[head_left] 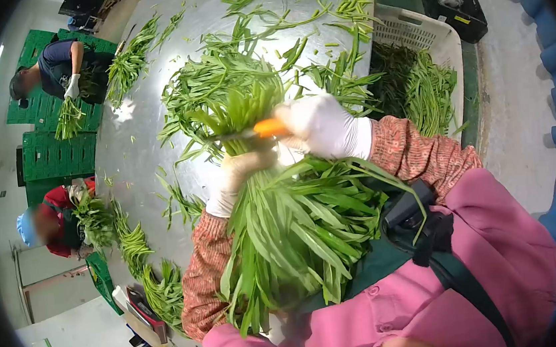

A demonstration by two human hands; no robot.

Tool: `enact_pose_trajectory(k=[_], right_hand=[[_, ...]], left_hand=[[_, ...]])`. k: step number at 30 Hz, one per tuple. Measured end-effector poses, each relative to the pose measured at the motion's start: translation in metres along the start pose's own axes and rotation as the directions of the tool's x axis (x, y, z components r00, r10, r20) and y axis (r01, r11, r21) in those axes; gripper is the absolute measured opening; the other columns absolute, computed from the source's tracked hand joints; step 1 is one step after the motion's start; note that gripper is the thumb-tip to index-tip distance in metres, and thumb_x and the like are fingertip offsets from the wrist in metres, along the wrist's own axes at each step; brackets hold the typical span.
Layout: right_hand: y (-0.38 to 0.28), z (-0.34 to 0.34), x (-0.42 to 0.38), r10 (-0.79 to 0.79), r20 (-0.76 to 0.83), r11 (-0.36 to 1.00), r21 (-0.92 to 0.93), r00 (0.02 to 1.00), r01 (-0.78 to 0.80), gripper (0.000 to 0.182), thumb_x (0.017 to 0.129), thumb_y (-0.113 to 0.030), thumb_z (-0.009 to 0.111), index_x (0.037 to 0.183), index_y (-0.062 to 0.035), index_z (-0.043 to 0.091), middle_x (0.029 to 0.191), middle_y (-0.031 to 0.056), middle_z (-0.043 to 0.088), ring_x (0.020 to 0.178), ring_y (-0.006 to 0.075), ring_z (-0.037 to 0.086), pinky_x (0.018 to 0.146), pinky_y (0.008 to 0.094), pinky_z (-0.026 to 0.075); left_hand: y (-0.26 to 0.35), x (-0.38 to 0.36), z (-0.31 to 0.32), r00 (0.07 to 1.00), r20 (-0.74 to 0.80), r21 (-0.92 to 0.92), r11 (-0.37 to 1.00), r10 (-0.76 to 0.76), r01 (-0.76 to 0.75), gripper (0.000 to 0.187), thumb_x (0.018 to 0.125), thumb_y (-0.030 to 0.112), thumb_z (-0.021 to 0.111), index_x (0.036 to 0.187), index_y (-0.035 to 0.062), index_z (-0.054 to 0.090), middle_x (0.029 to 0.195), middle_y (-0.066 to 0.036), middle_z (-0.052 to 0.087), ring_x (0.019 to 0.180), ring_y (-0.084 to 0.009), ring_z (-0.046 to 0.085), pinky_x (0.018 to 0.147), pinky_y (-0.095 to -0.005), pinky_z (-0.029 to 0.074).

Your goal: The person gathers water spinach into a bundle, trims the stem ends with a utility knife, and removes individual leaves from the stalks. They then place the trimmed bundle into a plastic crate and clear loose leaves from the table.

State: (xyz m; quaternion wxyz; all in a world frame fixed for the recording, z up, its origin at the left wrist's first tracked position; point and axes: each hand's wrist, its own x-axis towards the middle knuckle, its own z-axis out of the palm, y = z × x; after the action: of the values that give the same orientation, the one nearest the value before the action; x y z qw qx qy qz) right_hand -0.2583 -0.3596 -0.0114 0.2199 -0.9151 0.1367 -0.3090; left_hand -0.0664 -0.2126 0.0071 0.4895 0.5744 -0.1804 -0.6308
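Observation:
My left hand, in a white glove, is wrapped round a thick bunch of water spinach. Its long narrow leaves hang down toward my lap, while the stem ends point up and away from me. In my gloved right hand is a knife by its orange handle. The blade lies across the stems just above my left hand, slightly blurred. Beyond the bunch, a loose pile of water spinach covers the middle of the metal table.
A white crate with more greens stands at the table's right side, near a black crate. Cut stems and leaves lie scattered. Across the table, two people handle greens beside stacked green crates. Several bunches line the left edge.

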Motion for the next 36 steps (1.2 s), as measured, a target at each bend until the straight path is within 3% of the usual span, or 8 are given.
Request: enact_pose_trajectory(k=[4, 6, 9, 15, 21, 25, 30, 36], right_hand=[[0.044, 0.001, -0.045, 0.269, 0.189, 0.96, 0.028, 0.944, -0.279, 0.026, 0.088, -0.031, 0.065, 0.09, -0.0068, 0.057, 0.072, 0.017, 0.064, 0.069, 0.0382, 0.066, 0.06, 0.0469, 0.052], [0.071, -0.007, -0.077, 0.428, 0.235, 0.903, -0.154, 0.872, -0.402, 0.025, 0.09, -0.03, 0.061, 0.089, -0.006, 0.059, 0.07, 0.0179, 0.064, 0.066, 0.0384, 0.065, 0.059, 0.047, 0.052], [0.057, -0.034, -0.078, 0.43, 0.086, 0.898, -0.144, 0.899, -0.416, 0.022, 0.089, -0.03, 0.062, 0.09, -0.0084, 0.059, 0.075, 0.0145, 0.066, 0.069, 0.0358, 0.066, 0.061, 0.0466, 0.052], [-0.012, -0.052, -0.005, 0.025, -0.076, 0.992, -0.123, 0.997, -0.034, 0.024, 0.083, -0.027, 0.069, 0.091, -0.0081, 0.058, 0.08, 0.01, 0.065, 0.071, 0.0299, 0.066, 0.06, 0.0408, 0.052], [0.072, 0.01, -0.055, 0.43, 0.247, 0.901, -0.183, 0.868, -0.394, 0.028, 0.088, -0.031, 0.061, 0.092, -0.0035, 0.058, 0.07, 0.0166, 0.066, 0.065, 0.035, 0.067, 0.058, 0.0454, 0.053], [0.053, -0.006, -0.062, 0.449, 0.113, 0.893, -0.078, 0.886, -0.442, 0.018, 0.089, -0.021, 0.065, 0.095, -0.0057, 0.059, 0.073, 0.0177, 0.064, 0.066, 0.0371, 0.065, 0.059, 0.0443, 0.051], [0.03, -0.007, -0.019, -0.078, -0.263, 0.969, 0.207, 0.962, 0.135, 0.029, 0.077, -0.014, 0.075, 0.1, -0.0043, 0.061, 0.083, 0.0132, 0.065, 0.072, 0.0337, 0.066, 0.062, 0.0388, 0.052], [0.027, 0.014, 0.023, -0.202, -0.179, 0.946, 0.22, 0.963, 0.239, 0.032, 0.076, -0.023, 0.076, 0.101, -0.0088, 0.062, 0.082, 0.0107, 0.063, 0.073, 0.0326, 0.064, 0.065, 0.0408, 0.051]], left_hand=[[-0.003, 0.002, -0.024, 0.996, 0.059, 0.386, 0.918, 0.071, -0.089, 0.024, 0.088, 0.012, 0.067, 0.106, -0.0024, 0.072, 0.105, -0.013, 0.073, 0.096, -0.0189, 0.069, 0.087, -0.0307, 0.055], [0.013, -0.006, -0.01, 0.943, 0.198, 0.802, 0.508, 0.268, -0.313, 0.028, 0.088, 0.012, 0.062, 0.106, -0.0085, 0.069, 0.101, -0.02, 0.072, 0.093, -0.0246, 0.07, 0.086, -0.0354, 0.057], [0.018, 0.005, -0.02, 0.993, -0.008, 0.327, 0.939, 0.117, -0.108, 0.029, 0.091, 0.01, 0.057, 0.11, -0.0092, 0.069, 0.105, -0.021, 0.072, 0.095, -0.0222, 0.07, 0.086, -0.0339, 0.055], [0.04, 0.013, 0.054, 0.954, -0.207, 0.459, 0.883, 0.218, -0.102, 0.012, 0.081, -0.002, 0.065, 0.092, -0.0012, 0.065, 0.076, -0.006, 0.066, 0.063, -0.0143, 0.064, 0.056, -0.0286, 0.052], [0.026, -0.003, 0.011, 0.926, -0.263, 0.417, 0.897, 0.273, -0.146, 0.026, 0.073, -0.003, 0.072, 0.099, -0.0015, 0.068, 0.086, -0.007, 0.071, 0.071, -0.0119, 0.065, 0.065, -0.0272, 0.054], [0.019, -0.018, -0.007, 0.944, -0.043, 0.122, 0.939, 0.327, -0.32, 0.029, 0.076, 0.005, 0.07, 0.104, -0.0023, 0.064, 0.093, -0.012, 0.07, 0.074, -0.0192, 0.068, 0.068, -0.0313, 0.058], [0.003, 0.004, -0.033, 0.948, 0.017, 0.125, 0.94, 0.317, -0.316, 0.045, 0.083, 0.007, 0.065, 0.126, -0.0005, 0.051, 0.092, -0.008, 0.06, 0.081, -0.0228, 0.06, 0.074, -0.0352, 0.05], [-0.005, -0.005, 0.005, 0.944, 0.212, -0.229, 0.952, 0.253, -0.203, 0.044, 0.074, 0.015, 0.069, 0.113, 0.0017, 0.053, 0.083, -0.007, 0.056, 0.075, -0.0227, 0.056, 0.077, -0.04, 0.045]])
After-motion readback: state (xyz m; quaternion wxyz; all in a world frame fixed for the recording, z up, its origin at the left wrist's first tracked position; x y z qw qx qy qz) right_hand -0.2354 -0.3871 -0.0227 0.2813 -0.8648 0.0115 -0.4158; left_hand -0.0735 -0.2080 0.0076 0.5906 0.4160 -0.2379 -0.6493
